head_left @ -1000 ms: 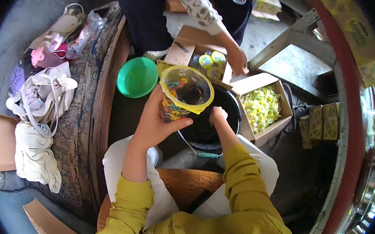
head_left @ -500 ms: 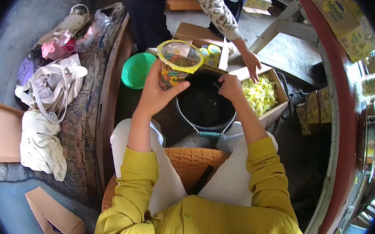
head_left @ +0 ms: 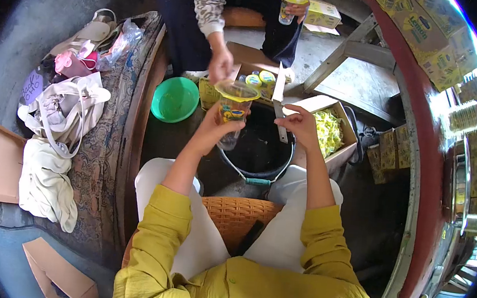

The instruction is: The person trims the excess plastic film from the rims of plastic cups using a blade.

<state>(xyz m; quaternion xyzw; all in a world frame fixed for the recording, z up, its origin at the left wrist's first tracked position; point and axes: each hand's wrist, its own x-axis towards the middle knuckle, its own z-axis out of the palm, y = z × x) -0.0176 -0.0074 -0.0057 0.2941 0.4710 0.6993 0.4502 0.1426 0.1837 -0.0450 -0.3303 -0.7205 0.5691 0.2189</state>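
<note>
My left hand [head_left: 217, 127] is closed around a clear plastic cup [head_left: 234, 112] with a yellow rim and printed sides. The cup is roughly upright above the left side of a black bucket [head_left: 254, 164]. My right hand [head_left: 302, 126] is over the bucket's right side, fingers pinched; a narrow grey strip shows beside the fingertips, but I cannot tell whether they hold it. Just beyond my cup is another person's hand [head_left: 221, 66], blurred. That person's other hand [head_left: 297, 11] holds a similar yellow-rimmed cup [head_left: 287, 8].
A carton [head_left: 343, 149] of yellow-green wrapped pieces stands right of the bucket. Behind it, an open box [head_left: 247, 53] contains yellow-lidded cups. A green basin [head_left: 162, 108] lies left. Bags [head_left: 49, 178] rest on a patterned bench [head_left: 101, 165]; a wooden frame [head_left: 366, 52] stands right.
My left hand has lowered the cup and turned it more upright. The other person's hand has moved from the carton to near my cup, and their second cup shows more fully.
</note>
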